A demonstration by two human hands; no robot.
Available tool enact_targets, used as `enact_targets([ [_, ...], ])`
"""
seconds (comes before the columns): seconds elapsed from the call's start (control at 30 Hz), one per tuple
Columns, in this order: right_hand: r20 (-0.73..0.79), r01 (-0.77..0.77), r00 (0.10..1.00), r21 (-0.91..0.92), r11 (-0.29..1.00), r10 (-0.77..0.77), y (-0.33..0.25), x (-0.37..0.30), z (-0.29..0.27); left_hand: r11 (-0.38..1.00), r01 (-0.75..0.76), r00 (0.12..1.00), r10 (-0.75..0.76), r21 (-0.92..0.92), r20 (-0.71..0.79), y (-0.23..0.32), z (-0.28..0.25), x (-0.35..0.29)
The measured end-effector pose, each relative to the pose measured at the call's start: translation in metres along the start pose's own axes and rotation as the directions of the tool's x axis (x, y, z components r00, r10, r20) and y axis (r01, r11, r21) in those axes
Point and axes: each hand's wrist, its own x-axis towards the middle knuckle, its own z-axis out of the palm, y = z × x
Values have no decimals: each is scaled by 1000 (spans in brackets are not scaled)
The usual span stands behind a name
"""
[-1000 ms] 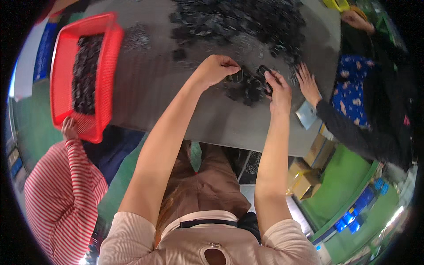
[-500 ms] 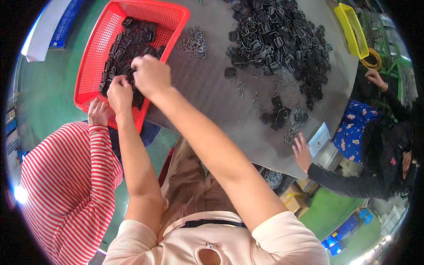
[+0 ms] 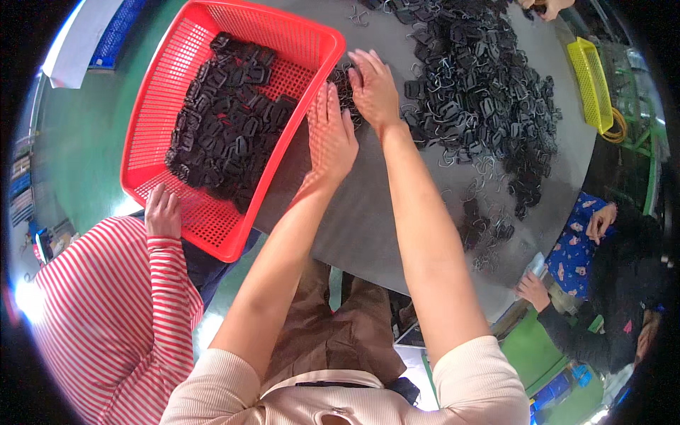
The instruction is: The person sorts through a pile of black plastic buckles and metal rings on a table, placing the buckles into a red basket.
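My left hand lies flat beside the right rim of a red plastic basket, its fingers stretched out. My right hand is opposite, also with fingers extended. Between and beyond them is a small heap of metal hooks, partly hidden by both hands; whether the fingers touch it I cannot tell. Neither hand appears to grip anything. Inside the basket, black plastic buckles cover much of the perforated bottom. A co-worker's hand in a striped sleeve rests on the basket's near left edge.
To the right, a large pile of black buckles with silver hooks covers the grey table. A yellow basket stands at the far right edge. Another co-worker's hand is at the table's right side; more fingers show at the top.
Both my hands have left the basket and moved right to the hook heap, their fingers straightening. In the picture, the basket now sits lower and further right. The right-hand co-worker's hand has drawn back.
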Motion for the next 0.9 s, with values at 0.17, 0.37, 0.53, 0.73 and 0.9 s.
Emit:
enact_targets([
  [0.17,270,240,939,-78,968,-212,12,-27,10,973,-100,995,100,207,13,-35,32,-3],
  [0.37,334,42,941,60,997,-60,-35,-158,-50,992,-64,935,21,111,353,0,-19,-124],
  [0.53,286,-144,947,-19,989,144,-37,-249,-107,978,-180,796,83,104,600,40,-14,-200],
  [0.73,178,-270,937,-175,947,301,7,-339,-200,911,-406,574,321,-78,753,121,28,-260],
  [0.9,-21,-369,927,-224,902,374,42,-390,-264,828,-540,472,449,-154,759,185,73,-291],
])
